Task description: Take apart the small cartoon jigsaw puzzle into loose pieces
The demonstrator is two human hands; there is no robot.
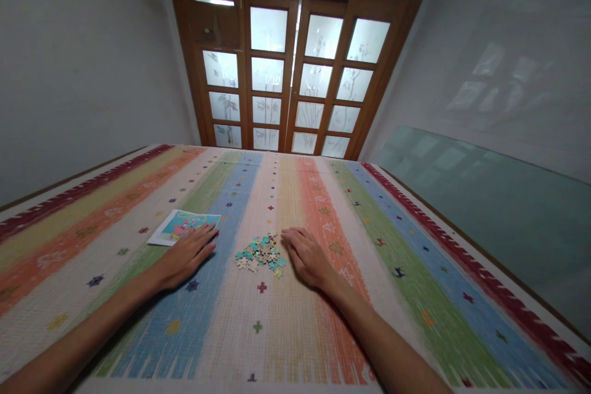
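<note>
Puzzle pieces (261,253) lay heaped between hands on striped cloth (286,326). Right hand (307,255) flat, unclenched, just beside heap. Left hand (187,253) flat, fingertips touching picture card (178,225).

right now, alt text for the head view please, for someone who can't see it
A left hand and right hand lie flat on a striped cloth, either side of a pile of puzzle pieces. The left fingertips reach a picture card; a wooden door with frosted glass stands behind.
</note>
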